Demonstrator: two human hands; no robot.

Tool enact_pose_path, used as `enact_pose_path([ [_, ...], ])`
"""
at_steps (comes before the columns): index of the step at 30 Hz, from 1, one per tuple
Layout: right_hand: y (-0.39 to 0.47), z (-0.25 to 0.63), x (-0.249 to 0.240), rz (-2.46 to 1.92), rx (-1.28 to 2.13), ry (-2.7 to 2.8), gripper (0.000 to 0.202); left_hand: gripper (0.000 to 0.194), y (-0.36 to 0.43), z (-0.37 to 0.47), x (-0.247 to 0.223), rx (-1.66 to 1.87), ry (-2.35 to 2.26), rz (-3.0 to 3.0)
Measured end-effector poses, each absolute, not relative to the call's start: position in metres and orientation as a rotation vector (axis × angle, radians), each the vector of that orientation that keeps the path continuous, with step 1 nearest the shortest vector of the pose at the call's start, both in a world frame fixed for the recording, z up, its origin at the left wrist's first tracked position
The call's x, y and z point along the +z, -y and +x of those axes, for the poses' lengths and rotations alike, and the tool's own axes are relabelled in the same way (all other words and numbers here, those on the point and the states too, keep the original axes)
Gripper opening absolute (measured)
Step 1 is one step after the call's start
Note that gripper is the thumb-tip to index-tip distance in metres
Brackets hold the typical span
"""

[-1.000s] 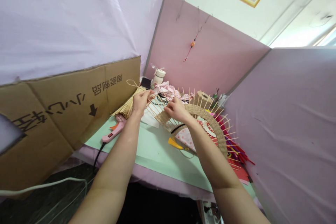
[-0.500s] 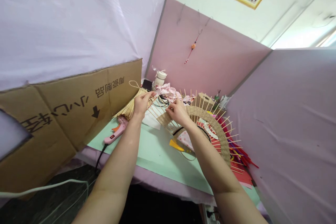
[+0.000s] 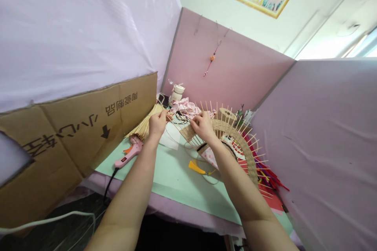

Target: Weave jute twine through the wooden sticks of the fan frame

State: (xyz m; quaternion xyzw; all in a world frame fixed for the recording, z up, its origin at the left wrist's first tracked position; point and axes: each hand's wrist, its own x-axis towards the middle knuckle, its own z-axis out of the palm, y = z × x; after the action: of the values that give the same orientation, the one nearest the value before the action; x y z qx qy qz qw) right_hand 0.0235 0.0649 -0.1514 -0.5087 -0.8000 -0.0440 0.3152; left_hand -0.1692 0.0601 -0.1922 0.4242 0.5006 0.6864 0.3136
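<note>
A half-round woven fan frame (image 3: 235, 137) with thin bamboo sticks fanning out of a tan cord band stands on the green mat (image 3: 173, 172). My right hand (image 3: 202, 126) pinches the band's left end among the sticks. My left hand (image 3: 157, 121) is closed on the tan cord, a little to the left of the frame, just in front of a bundle of loose bamboo sticks (image 3: 145, 124).
A pink glue gun (image 3: 129, 153) with a black cable lies at the mat's left edge. A yellow tassel (image 3: 196, 168) lies on the mat. Cardboard (image 3: 73, 133) leans at the left. Red paper and sticks (image 3: 268, 188) lie at the right; fabric-covered partitions enclose the desk.
The cord loop that stood up above my left hand is gone from view. Both hands stay at the frame's left end. The view has tilted slightly.
</note>
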Motion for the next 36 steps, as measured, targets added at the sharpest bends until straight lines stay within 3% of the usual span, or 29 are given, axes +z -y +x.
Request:
enact_pose_path([
  [4, -0.064, 0.024, -0.155, -1.341, -0.127, 2.122, 0.019, 0.038, -0.052, -0.169, -0.187, 1.852, -1.514, 1.294],
  [9, -0.062, 0.023, -0.156, -1.339, -0.130, 2.125, 0.019, 0.030, -0.050, -0.167, -0.185, 2.005, -1.467, 1.248],
  [20, -0.065, 0.026, -0.152, -1.341, -0.124, 2.089, 0.019, 0.034, -0.043, -0.162, -0.184, 2.213, -1.430, 1.331],
  [28, -0.065, 0.026, -0.147, -1.310, -0.132, 2.057, 0.022, 0.036, -0.042, -0.163, -0.181, 2.155, -1.493, 1.157],
  [36, -0.071, 0.027, -0.146, -1.330, -0.140, 1.977, 0.023, 0.047, -0.049, -0.161, -0.186, 1.871, -1.316, 1.011],
])
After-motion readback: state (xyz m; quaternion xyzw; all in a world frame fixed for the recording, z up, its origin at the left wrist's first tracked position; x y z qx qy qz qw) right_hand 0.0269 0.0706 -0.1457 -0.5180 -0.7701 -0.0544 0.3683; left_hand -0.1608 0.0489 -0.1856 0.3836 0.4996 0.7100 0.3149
